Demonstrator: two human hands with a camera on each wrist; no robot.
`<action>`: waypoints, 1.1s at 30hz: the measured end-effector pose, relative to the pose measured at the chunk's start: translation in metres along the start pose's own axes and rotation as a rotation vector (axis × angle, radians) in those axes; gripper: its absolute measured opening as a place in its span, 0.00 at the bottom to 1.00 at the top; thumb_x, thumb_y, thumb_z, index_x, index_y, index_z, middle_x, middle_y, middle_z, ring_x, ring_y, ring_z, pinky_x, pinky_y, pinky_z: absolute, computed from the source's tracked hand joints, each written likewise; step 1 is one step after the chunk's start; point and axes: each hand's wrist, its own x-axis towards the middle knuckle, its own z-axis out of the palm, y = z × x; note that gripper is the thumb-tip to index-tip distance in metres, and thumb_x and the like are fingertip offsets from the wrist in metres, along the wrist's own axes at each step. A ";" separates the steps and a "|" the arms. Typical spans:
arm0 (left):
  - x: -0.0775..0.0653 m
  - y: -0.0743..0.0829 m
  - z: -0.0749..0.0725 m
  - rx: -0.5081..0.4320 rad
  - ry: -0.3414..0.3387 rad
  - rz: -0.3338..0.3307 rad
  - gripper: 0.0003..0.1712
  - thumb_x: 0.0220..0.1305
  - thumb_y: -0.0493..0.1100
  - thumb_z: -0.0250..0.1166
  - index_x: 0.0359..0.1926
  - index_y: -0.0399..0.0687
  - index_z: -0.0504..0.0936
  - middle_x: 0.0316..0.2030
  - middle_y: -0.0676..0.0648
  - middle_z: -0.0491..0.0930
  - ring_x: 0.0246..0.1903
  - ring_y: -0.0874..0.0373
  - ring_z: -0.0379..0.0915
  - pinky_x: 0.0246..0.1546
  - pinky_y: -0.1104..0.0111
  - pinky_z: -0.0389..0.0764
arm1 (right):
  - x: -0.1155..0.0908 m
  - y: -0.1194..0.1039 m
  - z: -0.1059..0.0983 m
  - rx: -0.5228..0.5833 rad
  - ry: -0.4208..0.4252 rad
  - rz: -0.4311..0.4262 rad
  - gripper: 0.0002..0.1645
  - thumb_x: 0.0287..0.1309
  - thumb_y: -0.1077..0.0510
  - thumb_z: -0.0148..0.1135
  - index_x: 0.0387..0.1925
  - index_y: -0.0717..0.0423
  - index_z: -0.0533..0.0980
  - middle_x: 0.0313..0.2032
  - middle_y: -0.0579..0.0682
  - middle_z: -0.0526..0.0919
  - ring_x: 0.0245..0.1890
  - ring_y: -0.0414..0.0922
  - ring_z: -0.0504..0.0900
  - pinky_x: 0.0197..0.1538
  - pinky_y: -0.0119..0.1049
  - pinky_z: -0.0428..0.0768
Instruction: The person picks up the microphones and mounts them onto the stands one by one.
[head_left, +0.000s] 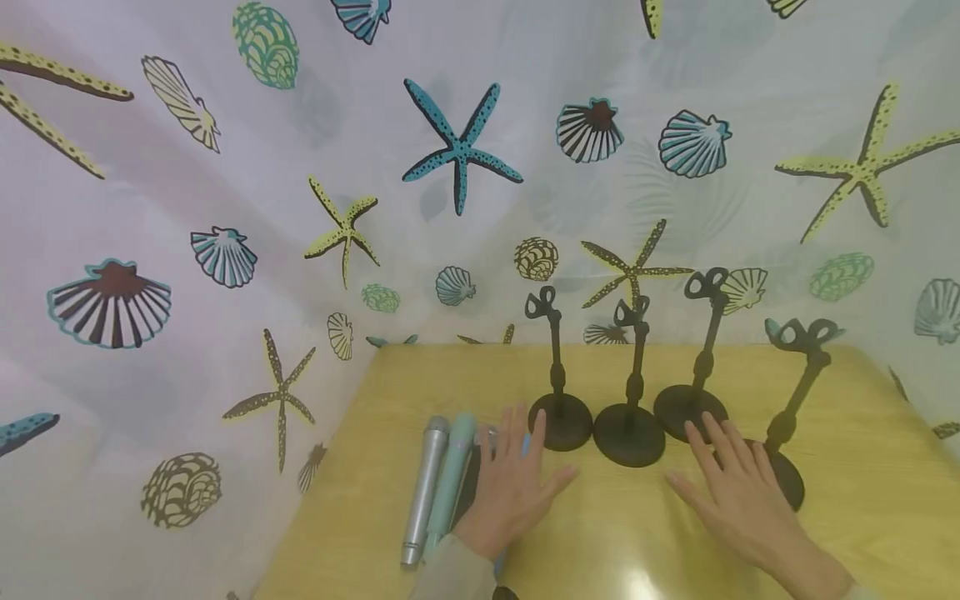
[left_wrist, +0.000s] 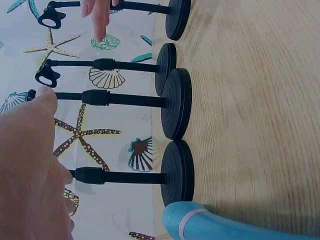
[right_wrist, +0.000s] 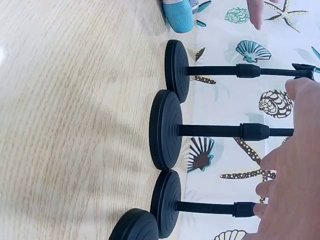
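Observation:
In the head view my left hand (head_left: 513, 487) is spread palm down above a row of microphones, its fingers straight and holding nothing. A silver microphone (head_left: 425, 493) and a mint-green microphone (head_left: 450, 477) lie to its left. Under it a blue microphone (left_wrist: 220, 223), clear in the left wrist view, and a dark one are mostly hidden. My right hand (head_left: 742, 496), also flat with straight fingers, hovers beside the rightmost black microphone stand (head_left: 783, 425) and covers part of its base. Several such stands with round bases and clip tops stand upright, among them the leftmost stand (head_left: 560, 423).
The wooden table (head_left: 600, 542) carries everything. Behind and to the left hangs a white curtain (head_left: 510, 50) printed with shells and starfish. The middle stand (head_left: 629, 437) has its base close against its neighbours; their tall poles rise near the table's back edge.

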 end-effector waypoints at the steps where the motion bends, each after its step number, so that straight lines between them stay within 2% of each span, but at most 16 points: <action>1: 0.002 0.001 0.001 -0.006 -0.005 -0.001 0.49 0.69 0.76 0.34 0.79 0.51 0.44 0.79 0.41 0.35 0.78 0.43 0.28 0.73 0.35 0.42 | 0.003 -0.001 -0.001 0.013 -0.006 -0.004 0.47 0.72 0.37 0.45 0.77 0.61 0.46 0.77 0.68 0.42 0.76 0.68 0.37 0.73 0.69 0.29; 7: 0.018 0.009 0.008 -0.023 -0.006 0.014 0.49 0.70 0.75 0.29 0.79 0.48 0.47 0.79 0.39 0.41 0.78 0.40 0.35 0.74 0.39 0.48 | 0.021 -0.002 0.001 0.099 -0.026 -0.008 0.45 0.73 0.38 0.46 0.74 0.68 0.51 0.74 0.73 0.48 0.72 0.73 0.47 0.68 0.75 0.47; 11: 0.029 0.014 0.016 -0.009 -0.026 0.006 0.45 0.73 0.71 0.31 0.78 0.47 0.48 0.78 0.39 0.46 0.77 0.41 0.41 0.74 0.44 0.55 | 0.033 -0.001 0.009 0.144 -0.060 0.003 0.45 0.73 0.38 0.46 0.72 0.72 0.55 0.72 0.77 0.52 0.69 0.76 0.53 0.64 0.76 0.57; 15: 0.037 0.018 0.029 -0.101 -0.085 -0.016 0.41 0.76 0.67 0.35 0.78 0.46 0.49 0.77 0.39 0.49 0.77 0.43 0.46 0.74 0.50 0.59 | 0.040 0.001 0.018 0.137 -0.094 0.017 0.44 0.73 0.39 0.47 0.70 0.74 0.56 0.70 0.78 0.53 0.67 0.76 0.56 0.63 0.75 0.61; 21: 0.048 0.025 0.047 -0.236 -0.149 -0.034 0.39 0.76 0.65 0.40 0.78 0.49 0.50 0.77 0.43 0.52 0.76 0.47 0.51 0.74 0.54 0.61 | 0.049 0.000 0.025 0.072 -0.064 -0.020 0.39 0.72 0.47 0.54 0.65 0.78 0.60 0.64 0.80 0.61 0.61 0.77 0.66 0.56 0.71 0.72; 27: 0.061 0.029 0.058 -0.376 -0.217 -0.072 0.40 0.74 0.68 0.41 0.78 0.56 0.51 0.77 0.48 0.52 0.75 0.51 0.53 0.72 0.54 0.65 | 0.066 -0.006 0.025 0.086 -0.060 -0.013 0.36 0.71 0.52 0.54 0.64 0.79 0.60 0.63 0.79 0.64 0.60 0.75 0.69 0.56 0.68 0.74; 31: 0.075 0.035 0.067 -0.369 -0.216 -0.043 0.37 0.75 0.64 0.44 0.77 0.55 0.53 0.77 0.48 0.54 0.75 0.53 0.53 0.72 0.56 0.66 | 0.080 -0.009 0.021 0.129 -0.078 0.029 0.36 0.72 0.52 0.51 0.65 0.80 0.58 0.62 0.80 0.64 0.60 0.75 0.69 0.57 0.67 0.73; 33: 0.083 0.040 0.071 -0.338 -0.199 -0.025 0.35 0.76 0.61 0.46 0.77 0.54 0.55 0.76 0.48 0.56 0.74 0.53 0.55 0.71 0.57 0.66 | 0.088 -0.011 0.019 0.172 -0.074 0.053 0.36 0.73 0.53 0.50 0.65 0.81 0.57 0.61 0.80 0.65 0.58 0.73 0.71 0.56 0.66 0.75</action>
